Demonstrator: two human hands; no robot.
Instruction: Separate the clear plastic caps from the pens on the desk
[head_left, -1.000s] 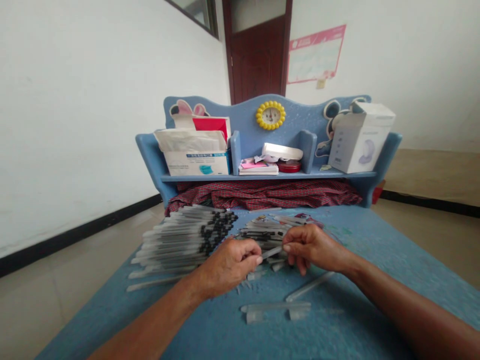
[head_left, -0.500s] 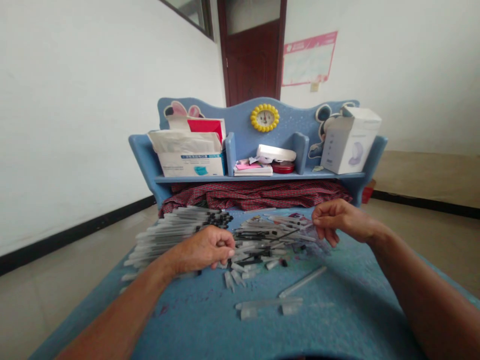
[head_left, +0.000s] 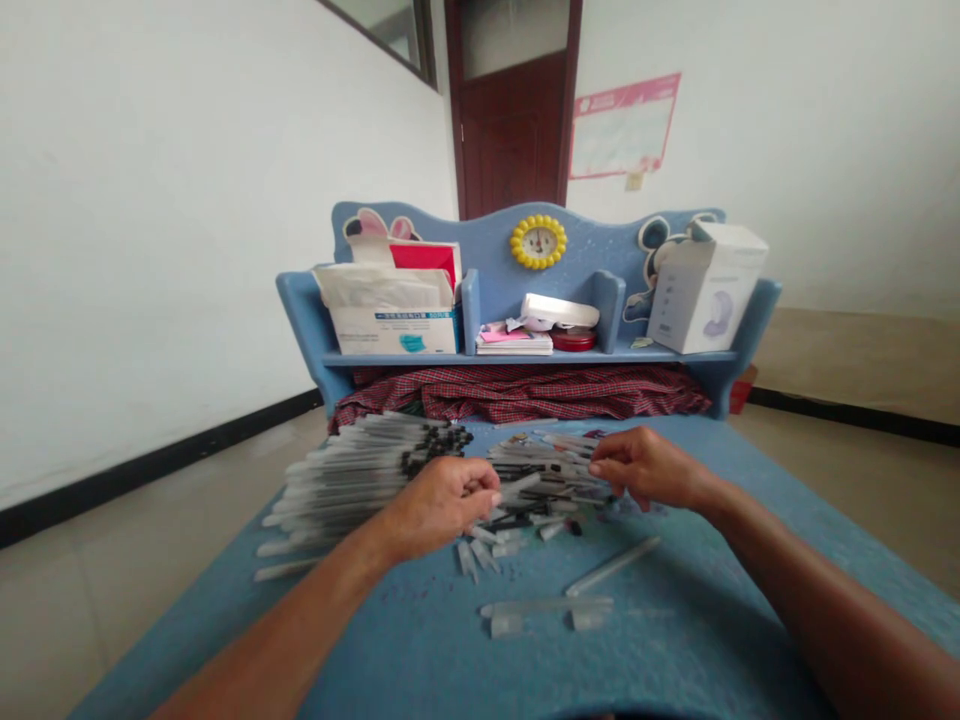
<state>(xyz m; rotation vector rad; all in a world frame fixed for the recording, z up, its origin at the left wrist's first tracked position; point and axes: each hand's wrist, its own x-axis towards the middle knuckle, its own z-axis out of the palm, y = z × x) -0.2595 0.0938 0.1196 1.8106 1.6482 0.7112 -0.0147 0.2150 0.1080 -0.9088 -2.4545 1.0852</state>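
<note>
My left hand (head_left: 450, 500) is closed in a pinch at the left edge of a loose pile of pen parts. A translucent pen piece (head_left: 520, 486) lies right by its fingertips; whether it is gripped I cannot tell. At the right side of the pile, my right hand (head_left: 641, 468) has its thumb and fingers drawn together; what they hold is hidden. Slim dark and pale pen parts (head_left: 566, 488) lie between the hands. Beside my left hand, many frosted pens with black ends (head_left: 352, 480) are stacked. Several clear pen caps (head_left: 506, 627) and a clear barrel (head_left: 611, 566) lie nearer me.
The blue table (head_left: 420, 660) has a raised back shelf (head_left: 536, 357). On it stand a mask box (head_left: 394, 325), a red round tin (head_left: 573, 341) and a white box (head_left: 705, 295). Checked cloth (head_left: 517, 392) is bunched beneath, and a yellow flower clock (head_left: 538, 242) hangs above.
My right hand has moved left and in toward the pile. My left hand has shifted slightly right, so the two are closer. The whole view has shifted a little too.
</note>
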